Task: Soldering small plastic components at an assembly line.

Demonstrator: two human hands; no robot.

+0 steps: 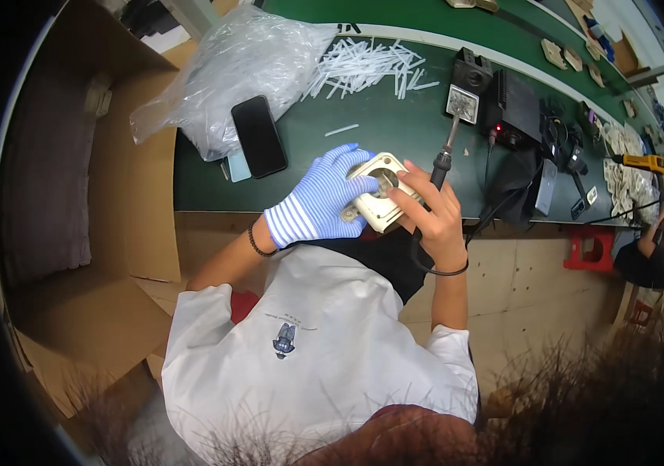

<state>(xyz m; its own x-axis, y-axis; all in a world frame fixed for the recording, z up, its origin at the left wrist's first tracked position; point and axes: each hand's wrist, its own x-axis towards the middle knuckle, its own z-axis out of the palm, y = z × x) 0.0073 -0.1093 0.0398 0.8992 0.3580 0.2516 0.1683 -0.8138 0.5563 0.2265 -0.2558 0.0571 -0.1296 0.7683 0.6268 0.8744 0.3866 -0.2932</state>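
My left hand, in a blue striped glove, grips a cream plastic housing with a round opening, its thumb at the opening. My bare right hand has fingertips on the housing's right side and also holds a soldering iron with a black handle, whose metal tip points up toward a square metal tray on the bench. The iron's black cable loops below my hand. A loose white strip lies on the green bench beyond my left hand.
A plastic bag, white strips, black phone and large cardboard box are leftward. Black power units, cables and a yellow-black tool are rightward. A red stool and a co-worker are at right.
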